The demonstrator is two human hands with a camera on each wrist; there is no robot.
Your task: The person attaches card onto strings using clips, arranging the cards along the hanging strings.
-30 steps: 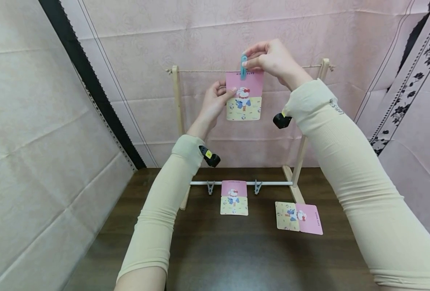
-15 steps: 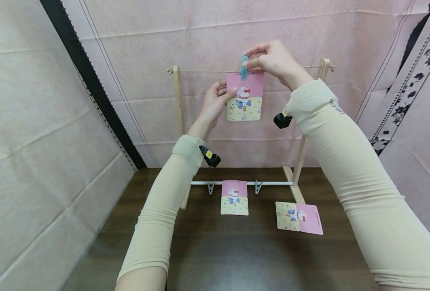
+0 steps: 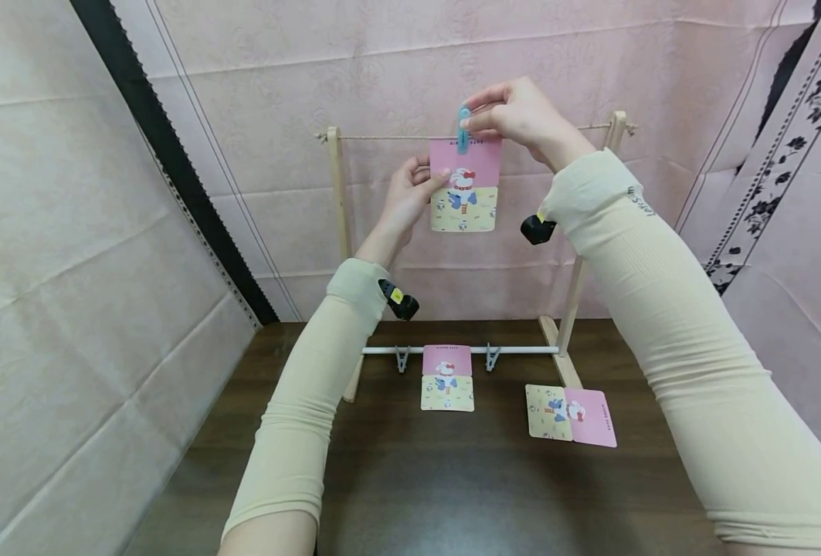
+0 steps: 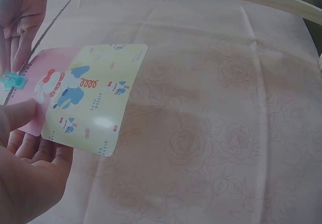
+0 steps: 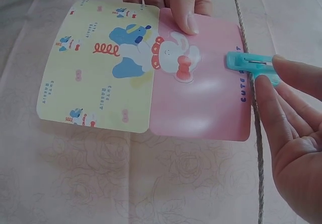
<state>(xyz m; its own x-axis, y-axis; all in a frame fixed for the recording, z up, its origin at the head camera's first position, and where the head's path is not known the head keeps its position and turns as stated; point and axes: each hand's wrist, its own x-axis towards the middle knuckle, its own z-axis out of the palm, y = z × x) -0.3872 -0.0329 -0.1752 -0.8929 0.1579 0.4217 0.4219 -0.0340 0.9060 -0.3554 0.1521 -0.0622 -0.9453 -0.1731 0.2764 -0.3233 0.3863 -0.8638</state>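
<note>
Thumb and finger of the right hand point(image 3: 528, 120) are nearly together, pinching the clip point(image 5: 241, 61), which sits across the string point(image 5: 260, 178); left hand point(image 3: 406, 189) has its thumb in front and fingers behind, pinching the side of the card point(image 3: 464, 185); card's right under the string, top edge meeting it; looks super light, thin and bendy, probably slippery, might crease; I'd grab a side edge below the string; another card point(image 3: 447, 386) lies well below the string.
</note>
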